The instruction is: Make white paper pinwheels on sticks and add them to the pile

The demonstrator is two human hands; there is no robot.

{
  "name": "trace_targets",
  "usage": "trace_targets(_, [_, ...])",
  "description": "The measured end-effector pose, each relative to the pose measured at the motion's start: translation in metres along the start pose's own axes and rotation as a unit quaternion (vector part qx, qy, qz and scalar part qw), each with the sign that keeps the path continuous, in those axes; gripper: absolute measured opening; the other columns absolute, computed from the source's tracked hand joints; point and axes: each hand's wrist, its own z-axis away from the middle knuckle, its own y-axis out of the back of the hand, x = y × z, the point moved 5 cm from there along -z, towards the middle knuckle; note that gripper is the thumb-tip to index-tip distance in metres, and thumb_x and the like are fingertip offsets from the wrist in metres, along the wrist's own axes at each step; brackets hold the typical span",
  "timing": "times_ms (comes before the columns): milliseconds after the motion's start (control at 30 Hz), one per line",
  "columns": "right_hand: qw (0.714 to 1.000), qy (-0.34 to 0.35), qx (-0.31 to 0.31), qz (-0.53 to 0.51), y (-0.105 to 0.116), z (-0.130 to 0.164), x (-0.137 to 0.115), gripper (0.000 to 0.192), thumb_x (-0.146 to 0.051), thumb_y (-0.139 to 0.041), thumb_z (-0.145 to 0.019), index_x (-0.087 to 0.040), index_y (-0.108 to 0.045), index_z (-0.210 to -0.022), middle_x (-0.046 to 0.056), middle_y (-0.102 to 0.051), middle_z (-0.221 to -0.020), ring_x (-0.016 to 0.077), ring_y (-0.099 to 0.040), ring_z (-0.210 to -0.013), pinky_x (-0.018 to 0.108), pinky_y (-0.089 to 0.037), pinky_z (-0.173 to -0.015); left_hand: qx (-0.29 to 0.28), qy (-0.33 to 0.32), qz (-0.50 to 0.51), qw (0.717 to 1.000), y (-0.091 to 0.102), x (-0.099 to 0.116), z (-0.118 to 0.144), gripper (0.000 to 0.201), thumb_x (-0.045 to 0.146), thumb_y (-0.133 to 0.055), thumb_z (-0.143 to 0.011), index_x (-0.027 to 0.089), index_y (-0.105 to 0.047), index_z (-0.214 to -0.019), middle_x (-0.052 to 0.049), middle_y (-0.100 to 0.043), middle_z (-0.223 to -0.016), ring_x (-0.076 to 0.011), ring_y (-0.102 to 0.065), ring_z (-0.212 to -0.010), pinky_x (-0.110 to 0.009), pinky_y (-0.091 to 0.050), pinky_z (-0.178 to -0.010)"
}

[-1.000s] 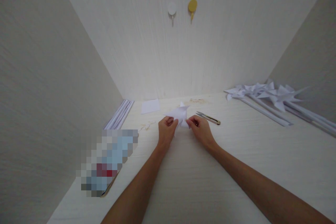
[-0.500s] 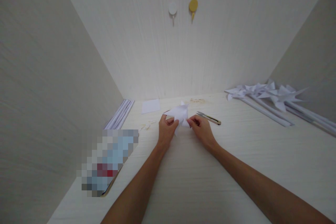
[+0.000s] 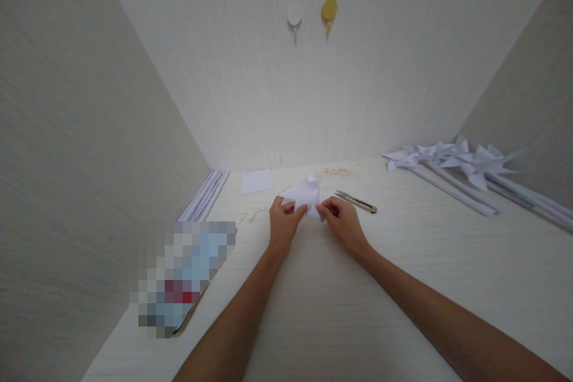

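Observation:
A small folded white paper piece (image 3: pixel 305 193) is held just above the pale desk (image 3: pixel 340 310) at the middle. My left hand (image 3: pixel 285 224) pinches its near left edge. My right hand (image 3: pixel 342 222) pinches its near right edge, thumb and fingers closed on the paper. The two hands almost touch. Small thread snips (image 3: pixel 357 202) lie on the desk just right of my right hand.
Several finished white paper pinwheels on sticks (image 3: pixel 465 170) lie at the right. A stack of white paper strips (image 3: pixel 203 196) rests along the left wall, with a square sheet (image 3: pixel 256 181) behind. A blurred object (image 3: pixel 181 274) lies front left. Two hooks (image 3: pixel 312 14) hang on the back wall.
My hands have drawn slightly closer together on the paper piece, which has shifted a little. Everything else on the desk stays as it was.

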Motion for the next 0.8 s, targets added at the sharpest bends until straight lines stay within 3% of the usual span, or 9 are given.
trace_targets(333, [1.0, 0.001, 0.002, 0.006, 0.0011, 0.0016, -0.0024, 0.013, -0.023, -0.053, -0.066, -0.017, -0.052, -0.054, -0.002, -0.05, -0.048, 0.011, -0.043, -0.046, 0.024, -0.032, -0.046, -0.002, -0.017, -0.026, 1.0, 0.0003, 0.0012, 0.0004, 0.036, 0.02, -0.066, -0.054, 0.015, -0.047, -0.083, 0.005, -0.057, -0.053, -0.0099, -0.054, -0.049, -0.021, -0.041, -0.049])
trace_targets(800, [0.999, 0.031, 0.012, 0.029, 0.0033, 0.0032, -0.0085, 0.012, -0.02, -0.054, -0.066, -0.018, -0.051, -0.054, -0.001, -0.051, -0.051, 0.012, -0.044, -0.049, 0.025, -0.034, -0.049, 0.006, -0.046, -0.07, 0.996, 0.0013, 0.0049, 0.0001, 0.025, 0.021, -0.064, -0.055, 0.017, -0.04, -0.06, 0.009, -0.044, -0.044, -0.006, -0.044, -0.044, -0.018, -0.034, -0.044])
